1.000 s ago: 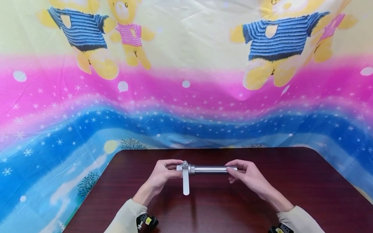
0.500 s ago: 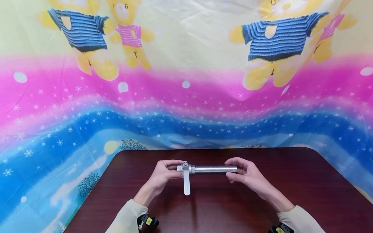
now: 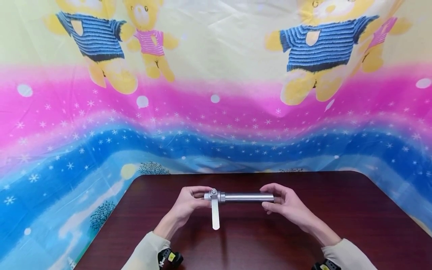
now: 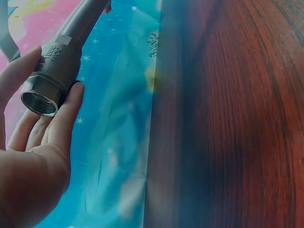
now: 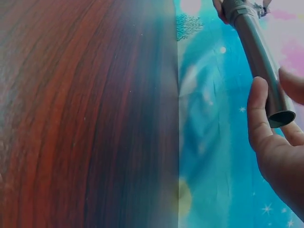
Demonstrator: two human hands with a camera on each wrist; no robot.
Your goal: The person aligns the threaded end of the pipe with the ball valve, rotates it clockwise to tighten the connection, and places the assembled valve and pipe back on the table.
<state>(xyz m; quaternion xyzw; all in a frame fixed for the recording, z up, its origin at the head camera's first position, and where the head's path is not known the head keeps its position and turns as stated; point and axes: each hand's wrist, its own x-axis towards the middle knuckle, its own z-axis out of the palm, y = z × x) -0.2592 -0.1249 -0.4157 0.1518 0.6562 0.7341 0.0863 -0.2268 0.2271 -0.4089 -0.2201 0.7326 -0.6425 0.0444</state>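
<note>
A silver metal valve (image 3: 214,195) with a flat lever handle (image 3: 215,215) is joined to a straight metal pipe (image 3: 248,197). The assembly is held level just above the dark wooden table (image 3: 337,217). My left hand (image 3: 198,197) grips the valve body at its open threaded end (image 4: 40,97), thumb on one side and fingers on the other. My right hand (image 3: 274,197) holds the pipe's open right end (image 5: 280,116) lightly between thumb and fingers. The handle points back toward me, across the pipe.
A bright cloth with cartoon bears, pink and blue bands (image 3: 216,112) hangs behind the table and drapes past its far edge. Beige sleeves and wrist-worn devices (image 3: 170,258) show at the bottom. Bare tabletop lies to both sides of the hands.
The right hand's fingers have lifted slightly and its grip on the pipe end has loosened. The left hand and valve have stayed nearly still.
</note>
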